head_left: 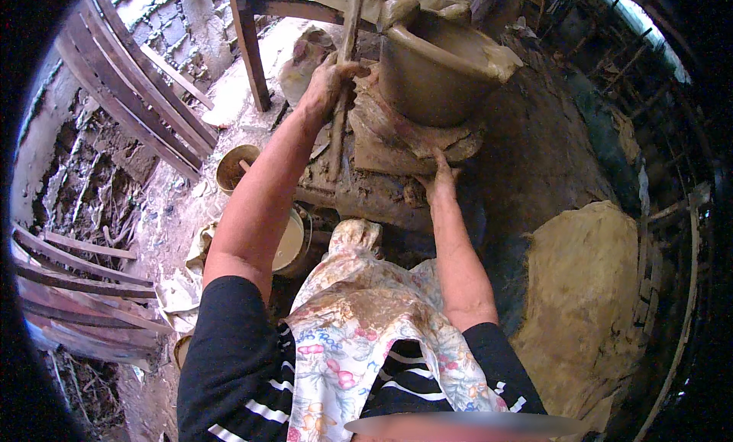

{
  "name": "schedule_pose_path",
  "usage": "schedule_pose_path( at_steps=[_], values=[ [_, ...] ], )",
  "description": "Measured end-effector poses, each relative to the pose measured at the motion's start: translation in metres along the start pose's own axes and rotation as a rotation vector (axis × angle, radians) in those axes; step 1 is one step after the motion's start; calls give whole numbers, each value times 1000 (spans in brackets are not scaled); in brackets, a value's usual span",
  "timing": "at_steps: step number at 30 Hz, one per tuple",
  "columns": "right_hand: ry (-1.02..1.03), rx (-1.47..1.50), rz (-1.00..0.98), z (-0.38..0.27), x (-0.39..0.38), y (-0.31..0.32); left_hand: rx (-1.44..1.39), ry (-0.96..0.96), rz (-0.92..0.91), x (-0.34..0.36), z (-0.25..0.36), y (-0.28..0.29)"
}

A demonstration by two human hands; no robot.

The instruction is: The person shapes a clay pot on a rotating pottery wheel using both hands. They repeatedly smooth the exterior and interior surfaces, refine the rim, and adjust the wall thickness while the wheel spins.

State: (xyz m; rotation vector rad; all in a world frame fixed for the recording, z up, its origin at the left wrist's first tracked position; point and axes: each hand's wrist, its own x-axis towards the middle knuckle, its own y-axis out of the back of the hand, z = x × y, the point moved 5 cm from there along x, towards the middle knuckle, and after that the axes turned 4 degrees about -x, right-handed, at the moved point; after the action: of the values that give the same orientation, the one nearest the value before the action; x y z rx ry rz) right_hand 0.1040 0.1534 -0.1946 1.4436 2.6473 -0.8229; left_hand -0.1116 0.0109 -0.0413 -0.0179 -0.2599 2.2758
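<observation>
A wet clay pot [435, 83] with an uneven, thick rim stands on a clay-smeared board [382, 144] at the top centre. My left hand [332, 87] is wrapped round a long wooden stick [336, 152] beside the pot; some of its fingertips are hidden. Below the pot, my right hand [440, 181] grips the front edge of the board, its fingers partly hidden underneath. Under the board is a dark, clay-caked support [321, 186].
Left are a small bucket [233, 167], a bucket of pale liquid [290, 243], pale cloths [175, 304] and wooden slats [122, 98]. A wooden frame [252, 68] stands behind. A large tan sheet [573, 289] lies at right, near stick walling [657, 137].
</observation>
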Motion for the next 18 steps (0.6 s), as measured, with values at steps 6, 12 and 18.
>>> schedule_pose_path(
  at_steps=[6,12,18],
  values=[
    [18,-30,85,3,3,9,-29,-183,122,4,8,-10],
    [69,-41,105,6,3,9,-37,-169,205,-24,-38,-45],
    [104,-17,91,1,-4,-2,-186,-250,160,-36,-42,-51]
  ],
)
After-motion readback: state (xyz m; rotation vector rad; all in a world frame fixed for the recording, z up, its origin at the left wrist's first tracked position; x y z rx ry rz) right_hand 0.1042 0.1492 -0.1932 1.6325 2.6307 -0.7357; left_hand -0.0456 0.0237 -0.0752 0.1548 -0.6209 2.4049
